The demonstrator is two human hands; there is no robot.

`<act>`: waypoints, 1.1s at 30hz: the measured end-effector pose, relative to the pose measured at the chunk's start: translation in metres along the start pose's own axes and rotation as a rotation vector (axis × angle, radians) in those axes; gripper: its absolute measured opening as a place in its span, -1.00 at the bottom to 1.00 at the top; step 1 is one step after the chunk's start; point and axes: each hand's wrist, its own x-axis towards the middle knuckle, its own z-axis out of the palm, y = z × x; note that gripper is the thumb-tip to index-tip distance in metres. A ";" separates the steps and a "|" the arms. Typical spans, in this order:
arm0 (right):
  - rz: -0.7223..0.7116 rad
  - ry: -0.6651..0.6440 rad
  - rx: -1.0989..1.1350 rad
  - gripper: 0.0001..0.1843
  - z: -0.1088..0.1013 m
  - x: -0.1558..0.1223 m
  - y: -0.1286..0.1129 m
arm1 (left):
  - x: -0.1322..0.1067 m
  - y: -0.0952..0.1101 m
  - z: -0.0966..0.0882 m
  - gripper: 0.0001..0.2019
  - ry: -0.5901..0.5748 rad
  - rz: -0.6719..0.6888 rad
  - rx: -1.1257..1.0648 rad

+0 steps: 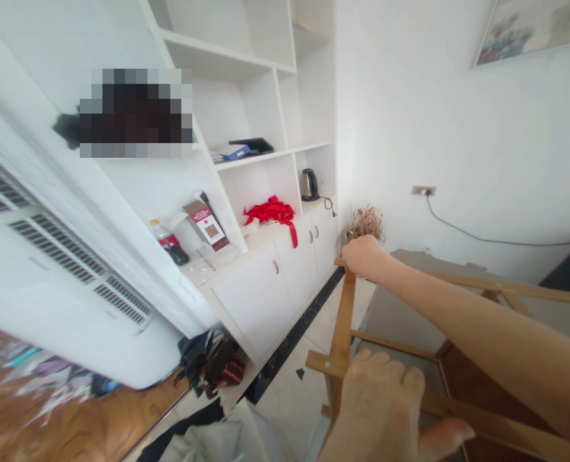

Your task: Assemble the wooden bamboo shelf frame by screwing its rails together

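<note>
A light-brown wooden frame [343, 314] of slats and crossbars stands at the lower right, with a screw head showing at one joint. At its far upper end, my right hand [364, 256] is closed around the end of a bar; that arm reaches in from the right edge over the frame. Close to me at the bottom, my left hand [381, 404] lies on the frame, back up. Its fingers bend over the wood near the joint and its thumb sticks out to the right. The left fingertips are partly hidden.
White cabinets [251, 308] line the wall, bearing a cola bottle [169, 242], a box [206, 224], red ribbon [272, 212] and a kettle [309, 185]. Dried plants [367, 223] stand in the corner. A cord [477, 237] runs from the wall socket. Dark bags [212, 362] lie on the floor.
</note>
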 end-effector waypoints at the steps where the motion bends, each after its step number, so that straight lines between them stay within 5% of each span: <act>1: 0.015 0.004 0.000 -0.68 0.000 0.000 -0.003 | 0.000 0.000 0.000 -0.47 -0.005 -0.005 -0.001; 18: 0.219 0.005 0.076 -0.64 0.002 -0.001 -0.023 | 0.005 0.005 -0.012 -0.47 -0.017 -0.008 0.020; 33: 0.262 -0.014 0.148 -0.64 -0.003 0.004 -0.029 | 0.009 0.009 -0.022 -0.44 -0.188 -0.069 -0.010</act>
